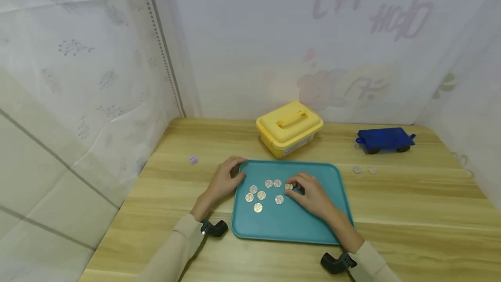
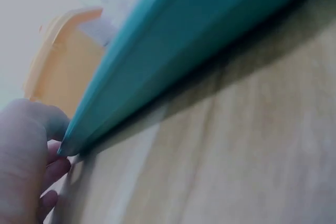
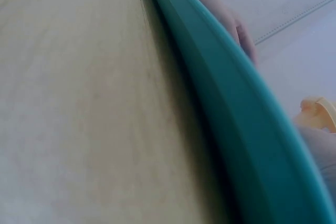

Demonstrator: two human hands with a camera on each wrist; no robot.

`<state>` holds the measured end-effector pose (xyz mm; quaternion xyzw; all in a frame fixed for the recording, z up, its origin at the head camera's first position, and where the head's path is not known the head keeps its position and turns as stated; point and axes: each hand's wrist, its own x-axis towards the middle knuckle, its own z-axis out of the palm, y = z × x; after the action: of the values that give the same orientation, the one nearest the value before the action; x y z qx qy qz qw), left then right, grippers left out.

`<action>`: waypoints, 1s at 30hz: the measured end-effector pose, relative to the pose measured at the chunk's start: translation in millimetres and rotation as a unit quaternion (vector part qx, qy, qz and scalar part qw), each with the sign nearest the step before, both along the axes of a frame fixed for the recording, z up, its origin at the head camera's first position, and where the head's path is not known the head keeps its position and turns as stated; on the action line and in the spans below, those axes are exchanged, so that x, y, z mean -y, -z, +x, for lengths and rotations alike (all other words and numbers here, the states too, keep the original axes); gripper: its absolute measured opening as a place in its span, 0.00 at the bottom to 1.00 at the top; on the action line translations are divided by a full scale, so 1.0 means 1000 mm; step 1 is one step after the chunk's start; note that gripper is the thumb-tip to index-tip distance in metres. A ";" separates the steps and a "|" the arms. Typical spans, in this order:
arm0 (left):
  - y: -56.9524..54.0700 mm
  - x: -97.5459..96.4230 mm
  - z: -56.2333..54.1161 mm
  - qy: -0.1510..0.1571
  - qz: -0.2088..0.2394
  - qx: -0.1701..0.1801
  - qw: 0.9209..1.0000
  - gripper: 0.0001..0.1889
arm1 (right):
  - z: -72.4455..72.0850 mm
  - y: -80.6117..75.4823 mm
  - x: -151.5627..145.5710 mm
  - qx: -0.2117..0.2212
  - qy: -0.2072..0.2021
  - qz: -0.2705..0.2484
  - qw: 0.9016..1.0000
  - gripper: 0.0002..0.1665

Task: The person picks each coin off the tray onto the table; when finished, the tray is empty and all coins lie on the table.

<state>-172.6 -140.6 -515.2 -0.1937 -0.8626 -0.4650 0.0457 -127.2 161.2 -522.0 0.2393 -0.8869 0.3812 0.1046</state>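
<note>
On the table (image 1: 391, 212), a teal tray (image 1: 293, 229) carried a scatter of coins (image 1: 261, 195). Over its middle, slightly right of the others, the right hand (image 1: 311, 194) pinched one coin (image 1: 288, 186) between thumb and fingertips. The left hand (image 1: 225, 178) held the tray's far left corner, fingers bent at the rim. Seven more coins lay flat: four grouped toward the left, two side by side beyond them, and one alone closer to the pinched coin. Just behind the tray stood a yellow box (image 1: 289, 127), its lid on and the handle folded down. Well to the right was a blue wagon (image 1: 385, 139) with dark wheels, two clear discs (image 1: 357, 169) in front of it. A small purple cube (image 1: 193, 159) sat left of the left hand.
</note>
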 end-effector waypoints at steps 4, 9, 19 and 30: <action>0.002 -0.003 0.006 0.018 -0.082 -0.013 0.996 0.28 | 0.005 0.002 -0.002 0.000 0.005 -0.009 1.000 0.12; 0.002 -0.012 0.006 0.028 -0.105 0.001 0.994 0.28 | 0.010 0.002 -0.009 -0.009 0.030 -0.011 0.999 0.13; 0.006 -0.015 0.006 0.009 -0.091 0.034 0.995 0.27 | 0.012 0.001 -0.013 0.009 0.059 -0.017 0.998 0.14; -0.001 0.004 0.002 0.001 -0.081 0.032 0.996 0.27 | -0.001 -0.041 -0.026 0.139 0.030 -0.055 0.988 0.15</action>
<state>-170.9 -144.4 -514.3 -0.1825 -0.8985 -0.3993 0.0016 -128.0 187.6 -480.7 0.1509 -0.8775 0.4553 0.0045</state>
